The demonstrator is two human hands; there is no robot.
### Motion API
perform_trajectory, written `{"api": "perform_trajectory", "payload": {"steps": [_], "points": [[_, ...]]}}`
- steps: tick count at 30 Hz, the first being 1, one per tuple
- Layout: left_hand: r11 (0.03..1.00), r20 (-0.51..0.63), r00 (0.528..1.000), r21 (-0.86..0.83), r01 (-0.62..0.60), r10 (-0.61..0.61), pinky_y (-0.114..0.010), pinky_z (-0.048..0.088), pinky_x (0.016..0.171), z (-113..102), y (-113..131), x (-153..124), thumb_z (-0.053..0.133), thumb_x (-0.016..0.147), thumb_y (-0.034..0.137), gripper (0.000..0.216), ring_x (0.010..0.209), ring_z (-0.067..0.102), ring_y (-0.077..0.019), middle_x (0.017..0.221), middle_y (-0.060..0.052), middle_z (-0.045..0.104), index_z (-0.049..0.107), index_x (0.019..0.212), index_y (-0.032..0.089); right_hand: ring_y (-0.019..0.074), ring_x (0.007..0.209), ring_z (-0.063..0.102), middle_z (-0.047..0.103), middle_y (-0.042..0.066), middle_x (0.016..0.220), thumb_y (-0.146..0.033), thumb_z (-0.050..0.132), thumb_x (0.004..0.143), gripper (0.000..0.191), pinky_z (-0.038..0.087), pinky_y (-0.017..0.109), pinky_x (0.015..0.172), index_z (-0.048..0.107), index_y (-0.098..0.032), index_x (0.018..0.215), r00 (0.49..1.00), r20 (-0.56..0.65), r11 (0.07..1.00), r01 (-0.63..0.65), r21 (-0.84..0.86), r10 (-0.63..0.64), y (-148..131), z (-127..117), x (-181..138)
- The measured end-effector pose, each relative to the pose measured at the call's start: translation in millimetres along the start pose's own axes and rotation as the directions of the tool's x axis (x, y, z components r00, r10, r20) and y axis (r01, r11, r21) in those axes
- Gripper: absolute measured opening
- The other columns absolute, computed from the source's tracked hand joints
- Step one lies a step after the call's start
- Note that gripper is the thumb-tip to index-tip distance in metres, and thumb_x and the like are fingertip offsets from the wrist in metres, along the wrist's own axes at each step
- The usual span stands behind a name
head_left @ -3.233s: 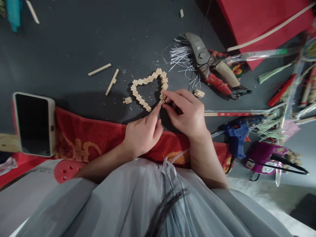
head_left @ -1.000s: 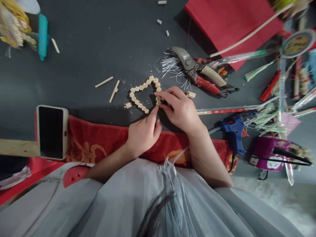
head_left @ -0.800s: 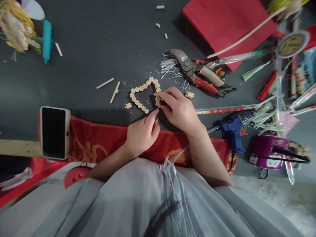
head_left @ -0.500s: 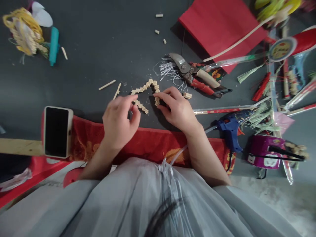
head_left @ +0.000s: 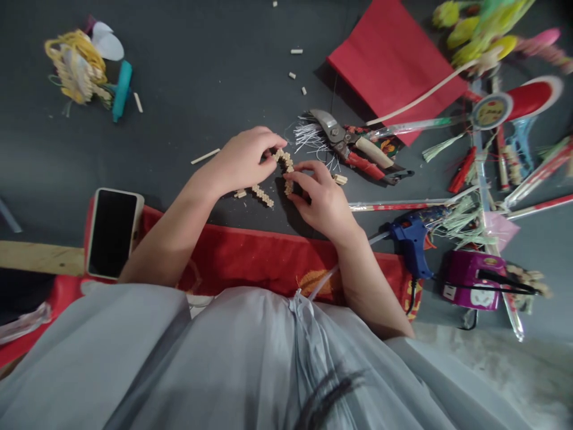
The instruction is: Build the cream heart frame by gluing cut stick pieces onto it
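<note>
While your right hand (head_left: 324, 200) stayed by the right strand of the open, heart-like outline (head_left: 264, 196), your left hand (head_left: 246, 158) had swung over from the near left side, and it now reached to the far bend. Your left thumb and index finger stood a little apart at that bend; whether they gripped it, you could not tell. Your right thumb and index finger were closed on the right strand near its end. One loose stick (head_left: 205, 156) showed at the left, where two had shown earlier, and more of the tabletop's (head_left: 179, 77) far part had come into view.

The outline lay on the dark grey tabletop, just beyond the red towel (head_left: 255, 257) and left of the pruning shears (head_left: 344, 137). It was pale straw-coloured, built of small knobbly pieces, with a gap between its two near ends. Your left hand hid its left side.
</note>
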State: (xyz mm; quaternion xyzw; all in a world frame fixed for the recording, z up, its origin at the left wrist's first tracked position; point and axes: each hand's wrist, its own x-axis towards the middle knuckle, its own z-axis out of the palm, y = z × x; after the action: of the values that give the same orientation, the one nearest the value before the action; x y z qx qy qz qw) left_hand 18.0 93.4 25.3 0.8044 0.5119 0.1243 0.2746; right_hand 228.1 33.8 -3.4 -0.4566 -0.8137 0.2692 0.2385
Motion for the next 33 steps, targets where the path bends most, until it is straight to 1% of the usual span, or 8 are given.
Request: {"api": "perform_trajectory", "payload": {"steps": [4, 9, 15, 20, 23, 28, 31, 33], "points": [[0.998, 0.028, 1.000, -0.061, 0.002, -0.001, -0.032, 0.050, 0.100, -4, 0, 5, 0.048, 0.087, 0.010, 0.038, 0.106, 0.066, -0.0175, 0.117, -0.006, 0.071, 0.071, 0.115, 0.018, 0.0194, 0.087, 0.065, 0.060, 0.013, 0.128, -0.010, 0.054, 0.086, 0.037, 0.057, 0.036, 0.079, 0.064, -0.021, 0.121, 1.000, 0.011, 0.999, -0.012, -0.033, 0.012, -5, -2, -1], [0.996, 0.068, 0.998, -0.085, 0.002, 0.004, -0.031, 0.049, 0.100, -5, 1, 6, 0.043, 0.085, 0.008, 0.044, 0.104, 0.066, -0.0169, 0.118, -0.007, 0.071, 0.072, 0.117, 0.017, 0.0206, 0.089, 0.066, 0.060, 0.015, 0.128, -0.012, 0.054, 0.088, 0.036, 0.057, 0.035, 0.076, 0.065, -0.019, 0.122, 0.999, 0.023, 0.993, -0.040, -0.114, 0.043, -14, -4, -4], [0.996, 0.125, 0.991, -0.090, -0.028, 0.039, -0.032, 0.049, 0.098, -7, 1, 8, 0.042, 0.082, 0.007, 0.046, 0.104, 0.066, -0.0177, 0.117, -0.006, 0.071, 0.073, 0.115, 0.017, 0.0215, 0.093, 0.067, 0.060, 0.016, 0.127, -0.011, 0.058, 0.087, 0.037, 0.058, 0.035, 0.079, 0.065, -0.016, 0.123, 0.997, 0.025, 0.983, -0.071, -0.171, 0.076, -21, -4, -8], [0.990, 0.156, 0.985, -0.135, -0.050, 0.071, -0.033, 0.050, 0.101, -5, 0, 9, 0.043, 0.081, 0.007, 0.046, 0.105, 0.067, -0.0185, 0.116, -0.007, 0.072, 0.074, 0.114, 0.017, 0.0216, 0.093, 0.067, 0.059, 0.016, 0.128, -0.013, 0.056, 0.088, 0.037, 0.059, 0.037, 0.080, 0.064, -0.017, 0.124, 0.994, 0.024, 0.976, -0.102, -0.191, 0.109, -26, -3, -15], [0.988, 0.140, 0.986, -0.134, -0.070, 0.089, -0.032, 0.051, 0.099, -1, -1, 10, 0.044, 0.080, 0.007, 0.046, 0.104, 0.069, -0.0180, 0.113, -0.005, 0.074, 0.075, 0.111, 0.019, 0.0229, 0.093, 0.066, 0.060, 0.015, 0.127, -0.015, 0.056, 0.088, 0.036, 0.059, 0.039, 0.078, 0.065, -0.019, 0.123, 0.994, 0.018, 0.974, -0.106, -0.202, 0.112, -27, -2, -20], [0.986, 0.129, 0.986, -0.149, -0.082, 0.101, -0.033, 0.054, 0.095, 4, 0, 10, 0.044, 0.079, 0.008, 0.045, 0.101, 0.070, -0.0183, 0.111, -0.004, 0.075, 0.076, 0.107, 0.021, 0.0206, 0.087, 0.066, 0.061, 0.014, 0.124, -0.015, 0.056, 0.087, 0.035, 0.060, 0.038, 0.076, 0.065, -0.020, 0.121, 0.992, 0.000, 0.975, -0.120, -0.185, 0.122, -28, -2, -24], [0.985, 0.136, 0.987, -0.159, -0.068, 0.090, -0.032, 0.055, 0.094, 2, 2, 9, 0.044, 0.079, 0.009, 0.045, 0.100, 0.070, -0.0179, 0.112, -0.004, 0.075, 0.075, 0.109, 0.020, 0.0210, 0.087, 0.065, 0.060, 0.014, 0.123, -0.016, 0.056, 0.087, 0.035, 0.060, 0.039, 0.075, 0.065, -0.020, 0.121, 0.992, -0.004, 0.979, -0.124, -0.161, 0.125, -27, -2, -25], [0.986, 0.094, 0.994, -0.165, -0.041, 0.057, -0.031, 0.055, 0.094, -3, 2, 6, 0.042, 0.080, 0.007, 0.047, 0.101, 0.070, -0.0171, 0.115, -0.004, 0.074, 0.074, 0.111, 0.020, 0.0211, 0.088, 0.065, 0.060, 0.014, 0.122, -0.017, 0.056, 0.088, 0.034, 0.060, 0.039, 0.075, 0.064, -0.020, 0.121, 0.992, -0.007, 0.982, -0.126, -0.138, 0.127, -26, -1, -25]]}}
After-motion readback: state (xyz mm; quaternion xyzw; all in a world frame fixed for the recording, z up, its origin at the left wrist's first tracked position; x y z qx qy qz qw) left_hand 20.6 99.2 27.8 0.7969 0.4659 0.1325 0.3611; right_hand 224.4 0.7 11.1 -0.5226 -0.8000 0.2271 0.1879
